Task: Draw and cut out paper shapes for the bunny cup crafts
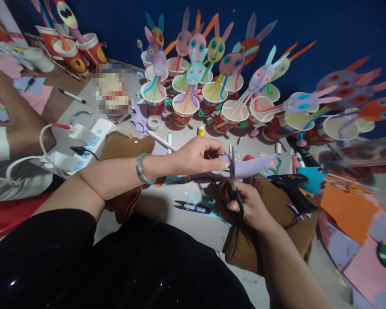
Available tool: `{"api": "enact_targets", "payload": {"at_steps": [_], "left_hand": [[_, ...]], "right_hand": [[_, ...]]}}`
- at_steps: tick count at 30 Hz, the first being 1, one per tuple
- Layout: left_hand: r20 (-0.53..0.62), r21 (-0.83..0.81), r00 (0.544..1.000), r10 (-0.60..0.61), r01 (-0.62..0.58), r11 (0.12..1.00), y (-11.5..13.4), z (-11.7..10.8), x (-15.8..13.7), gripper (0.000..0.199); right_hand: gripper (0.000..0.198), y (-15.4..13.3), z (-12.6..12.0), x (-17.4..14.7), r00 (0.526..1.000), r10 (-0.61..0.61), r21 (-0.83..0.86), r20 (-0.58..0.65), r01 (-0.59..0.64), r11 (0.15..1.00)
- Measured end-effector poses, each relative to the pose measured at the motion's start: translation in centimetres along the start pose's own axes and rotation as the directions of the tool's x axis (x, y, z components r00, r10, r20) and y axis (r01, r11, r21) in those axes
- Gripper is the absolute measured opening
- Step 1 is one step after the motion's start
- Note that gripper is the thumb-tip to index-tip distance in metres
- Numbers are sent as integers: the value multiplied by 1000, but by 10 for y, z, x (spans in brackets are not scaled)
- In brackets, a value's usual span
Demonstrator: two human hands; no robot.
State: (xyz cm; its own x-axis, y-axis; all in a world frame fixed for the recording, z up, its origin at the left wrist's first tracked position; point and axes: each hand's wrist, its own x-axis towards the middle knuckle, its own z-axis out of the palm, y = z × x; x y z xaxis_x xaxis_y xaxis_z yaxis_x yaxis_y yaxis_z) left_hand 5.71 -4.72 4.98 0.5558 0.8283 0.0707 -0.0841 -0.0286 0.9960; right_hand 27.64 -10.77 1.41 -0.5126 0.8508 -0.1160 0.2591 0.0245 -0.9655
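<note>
My left hand (203, 155), a bangle on its wrist, pinches a piece of purple paper (252, 166) between thumb and fingers. In my right hand (249, 205) is a pair of black-handled scissors (233, 171), its blades pointing up across the paper close to my left fingertips. The paper stretches to the right beyond the blades. Below the hands, small thread snips (192, 207) lie on the table beside blue paper scraps (217, 211). A brown cushion (270, 201) sits under my right forearm, and a black glue gun (287, 183) rests on it.
Behind my hands stand several paper cups (185, 112) with paper rabbit heads on straws. At left are a power strip (93, 143) with plugged cables and another person's arm (22, 103). Orange paper (349, 208) and other coloured sheets lie at right. A tape roll (153, 123) lies near the cups.
</note>
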Motion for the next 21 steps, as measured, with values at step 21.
{"api": "enact_targets", "payload": {"at_steps": [21], "left_hand": [[-7, -11, 1000, 11, -11, 1000, 0, -2, 1, 15]], "right_hand": [[63, 1, 0, 0, 1000, 2, 41, -21, -2, 999]]}}
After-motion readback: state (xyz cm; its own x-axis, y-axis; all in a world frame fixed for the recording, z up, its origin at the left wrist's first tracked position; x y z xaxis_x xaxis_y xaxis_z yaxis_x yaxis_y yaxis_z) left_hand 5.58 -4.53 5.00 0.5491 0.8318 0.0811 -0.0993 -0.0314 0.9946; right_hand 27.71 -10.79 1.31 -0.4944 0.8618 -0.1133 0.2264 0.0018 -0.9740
